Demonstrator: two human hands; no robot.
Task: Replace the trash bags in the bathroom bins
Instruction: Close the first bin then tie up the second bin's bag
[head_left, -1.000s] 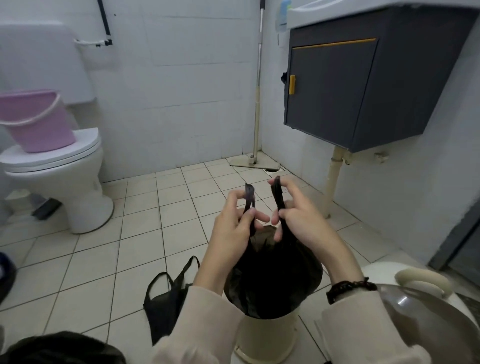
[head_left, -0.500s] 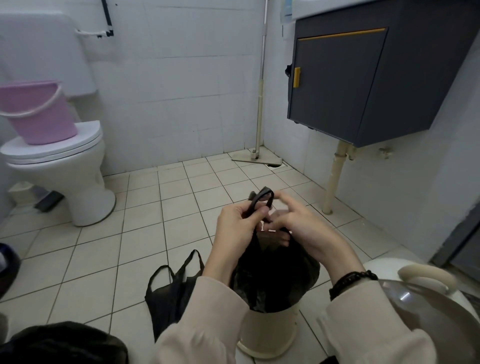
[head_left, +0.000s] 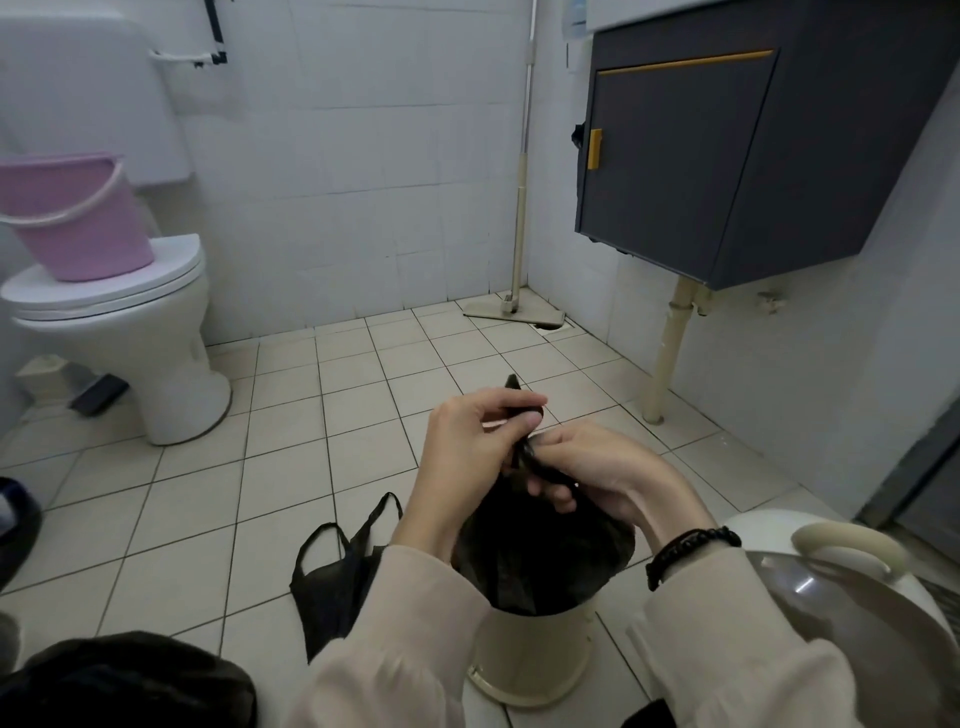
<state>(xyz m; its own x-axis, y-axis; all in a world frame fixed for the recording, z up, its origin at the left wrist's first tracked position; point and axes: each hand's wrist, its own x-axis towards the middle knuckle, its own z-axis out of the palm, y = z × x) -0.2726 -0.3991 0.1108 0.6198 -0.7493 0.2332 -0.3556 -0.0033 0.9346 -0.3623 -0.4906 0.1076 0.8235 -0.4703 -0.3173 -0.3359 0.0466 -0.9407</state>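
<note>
- Black plastic bin bag standing inside the cream bin, body bulging above the rim, both handles drawn up together over the opening
- Bin low in the middle of the view, on the tiled floor, between two pale-sleeved forearms
- Left hand raised above the bag, fingers curled and pinching one handle, a dark tip of it poking up past the knuckles
- Right hand just beside the left and touching it, fingers curled round the other handle close to the neck of the bag
- Dark bead bracelet on the right wrist
- Spare black bag lying flat on the floor just left of the bin, handle loops pointing away, lower part hidden behind the left sleeve
- Round white lid with a grey flap and a curved handle at the lower right, near the bin
- White toilet at the left with the seat cover down, pink bucket standing on top of it
- Mop leaning in the far corner, flat head on the floor
- Dark grey cabinet with a yellow handle on the right wall, pale drain pipe running from under it down to the floor
</note>
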